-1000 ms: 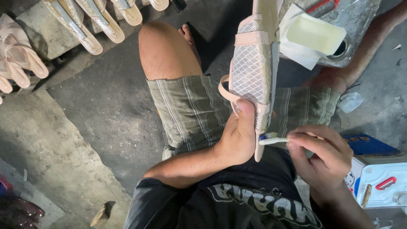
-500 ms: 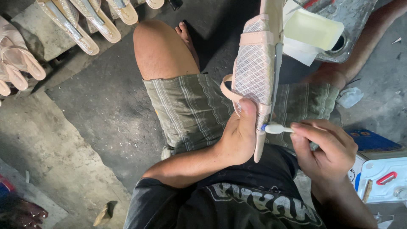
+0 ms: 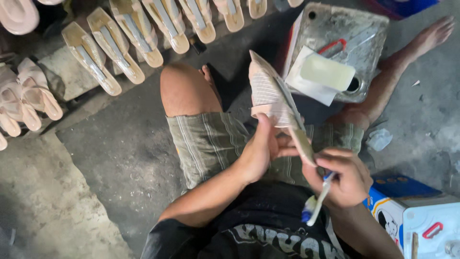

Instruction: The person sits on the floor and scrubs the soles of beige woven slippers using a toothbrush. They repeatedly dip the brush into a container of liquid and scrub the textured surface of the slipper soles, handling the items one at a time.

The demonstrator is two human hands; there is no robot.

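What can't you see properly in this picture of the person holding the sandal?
All in the head view:
- Sandal: its sole face is turned away, edge-on to the camera.
- Left hand: fingertips hidden behind the sandal.
- Brush: the right hand covers its handle; bristle end blurred.
- Metal can: opening mostly covered by a pale slab.
- Row of soles: cut off by the top edge.

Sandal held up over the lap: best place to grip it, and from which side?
Probably grip the sandal at its lower, heel end, coming from the person's left side, much as the left hand does now. The sole stands edge-on and tilted, so its thin edges face the sides and suit a pinch. That leaves the strap end free, and the right hand with the brush has room.
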